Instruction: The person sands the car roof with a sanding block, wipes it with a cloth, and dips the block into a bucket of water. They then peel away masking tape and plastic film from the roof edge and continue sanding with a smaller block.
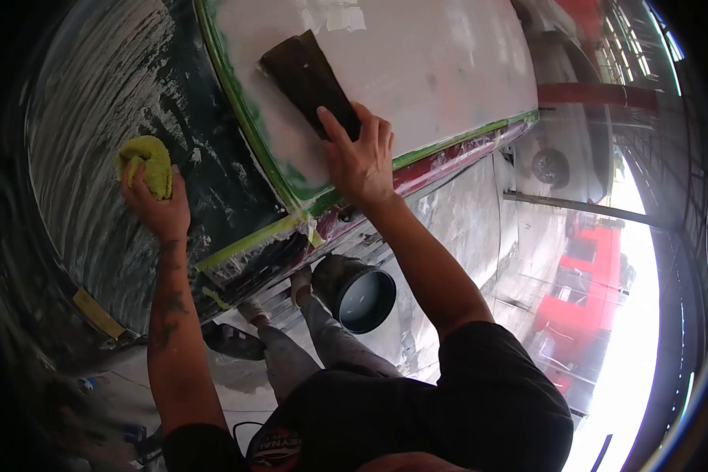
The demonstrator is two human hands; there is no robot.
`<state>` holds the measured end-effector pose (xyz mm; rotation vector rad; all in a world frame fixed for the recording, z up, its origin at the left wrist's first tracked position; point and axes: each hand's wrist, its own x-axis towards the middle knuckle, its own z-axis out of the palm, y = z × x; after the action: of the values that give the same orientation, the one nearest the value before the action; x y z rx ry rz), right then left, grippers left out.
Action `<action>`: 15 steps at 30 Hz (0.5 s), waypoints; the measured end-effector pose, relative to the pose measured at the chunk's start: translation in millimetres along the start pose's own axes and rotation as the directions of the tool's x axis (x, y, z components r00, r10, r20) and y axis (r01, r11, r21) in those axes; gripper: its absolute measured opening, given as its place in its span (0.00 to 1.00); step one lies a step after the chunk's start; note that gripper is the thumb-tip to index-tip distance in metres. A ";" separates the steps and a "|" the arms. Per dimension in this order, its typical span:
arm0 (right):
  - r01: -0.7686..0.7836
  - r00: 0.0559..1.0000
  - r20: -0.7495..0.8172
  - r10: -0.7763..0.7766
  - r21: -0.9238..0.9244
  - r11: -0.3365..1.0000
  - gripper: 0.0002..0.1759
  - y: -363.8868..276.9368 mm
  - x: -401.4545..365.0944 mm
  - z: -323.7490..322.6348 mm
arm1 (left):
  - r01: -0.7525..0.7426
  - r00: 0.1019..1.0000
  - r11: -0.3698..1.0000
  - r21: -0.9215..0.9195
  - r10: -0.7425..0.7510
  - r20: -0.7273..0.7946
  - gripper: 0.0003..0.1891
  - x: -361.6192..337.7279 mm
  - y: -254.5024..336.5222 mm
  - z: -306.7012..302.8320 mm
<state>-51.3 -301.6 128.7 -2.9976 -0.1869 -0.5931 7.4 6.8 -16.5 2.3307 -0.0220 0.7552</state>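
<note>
My left hand [157, 206] grips a bunched yellow-green cloth [151, 157] over a dark glass pane [212, 161] streaked with whitish residue. On the right, a long dark sanding block [303, 71] lies slanted against a pale, primer-coated vehicle panel [440, 59]. The fingers of my right hand [362, 161] are closed round its near end. Smudgy green edging [240, 98] runs along the panel's left and lower borders, with dark red bodywork [440, 169] below. Pinkish and greenish patches show through the pale coat.
Below the vehicle's edge, a dark bucket [367, 300] holding greyish liquid stands by my legs. Yellowish tape [248, 242] borders the glass. A pale vehicle with a visible wheel [551, 167] is farther right, and a red vehicle [582, 283] stands near the bright opening.
</note>
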 end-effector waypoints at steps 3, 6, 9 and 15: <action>-0.163 0.971 -0.188 0.150 -0.057 0.985 0.26 92.9 13.9 0.9 | -0.006 1.000 1.000 -0.001 0.006 -0.005 0.29 2.6 3.2 -3.3; -0.349 0.928 -0.173 0.330 -0.093 0.933 0.24 167.3 18.7 -11.5 | 0.043 0.998 0.999 -0.003 -0.043 0.050 0.30 1.9 2.7 -5.3; -0.270 0.960 -0.112 0.258 -0.105 0.957 0.27 175.9 13.0 -22.2 | 0.038 0.999 0.999 -0.023 -0.037 0.030 0.30 0.6 0.7 -2.8; -0.241 0.954 -0.185 0.235 -0.014 0.970 0.28 10.7 -8.3 7.1 | 0.043 0.999 0.998 -0.041 -0.043 0.012 0.29 0.0 2.0 1.3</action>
<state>-54.8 -312.3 118.4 -2.9138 0.1967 -0.8433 7.7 4.5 -16.1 2.2894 0.0075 0.7142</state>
